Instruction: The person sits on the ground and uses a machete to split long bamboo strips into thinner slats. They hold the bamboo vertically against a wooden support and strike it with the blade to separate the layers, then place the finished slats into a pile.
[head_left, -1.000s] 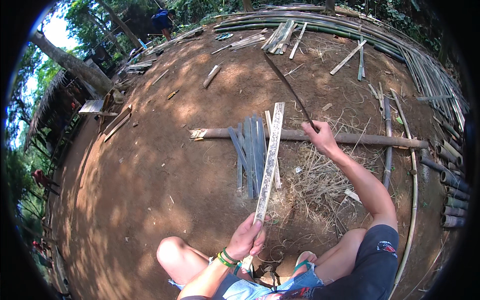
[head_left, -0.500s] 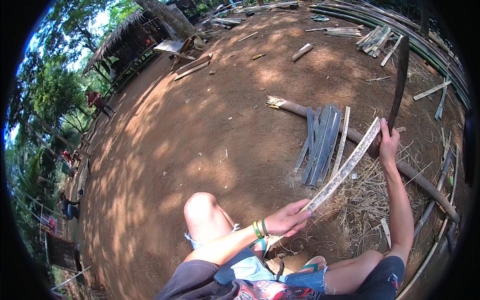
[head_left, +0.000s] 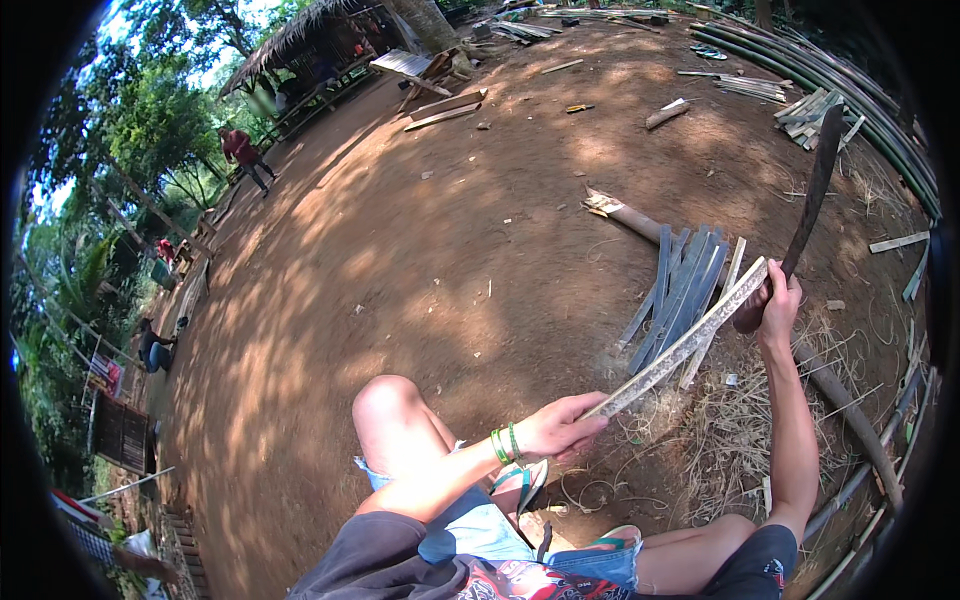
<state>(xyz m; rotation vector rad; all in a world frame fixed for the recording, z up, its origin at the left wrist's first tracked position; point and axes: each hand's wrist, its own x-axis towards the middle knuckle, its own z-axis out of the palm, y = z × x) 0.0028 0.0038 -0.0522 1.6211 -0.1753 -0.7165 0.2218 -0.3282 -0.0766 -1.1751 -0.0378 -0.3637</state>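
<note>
A long pale bamboo strip [head_left: 690, 342] with grey mottling slants across in front of me. My left hand [head_left: 557, 428], with green bands at the wrist, is closed round its near end. At its far end is my right hand [head_left: 778, 308], closed on the handle of a machete [head_left: 817, 190]. The dark blade points up and away from me. The strip's far end meets the right hand's fingers; whether they pinch it too I cannot tell. Beyond the strip lies a pile of dark grey-blue bamboo strips [head_left: 690, 285], resting across a log [head_left: 640, 222].
Curly bamboo shavings [head_left: 735, 450] cover the ground below my right arm. Long green bamboo poles [head_left: 800, 75] and split pieces [head_left: 810, 115] lie at the far right. A person [head_left: 243, 155] stands at the far left, near a thatched hut [head_left: 320, 55]. A yellow-handled tool [head_left: 579, 108] lies far ahead.
The view has turned, so the background sits further right. The strip has rolled a little and shows more of its narrow edge. Both hands keep their holds.
</note>
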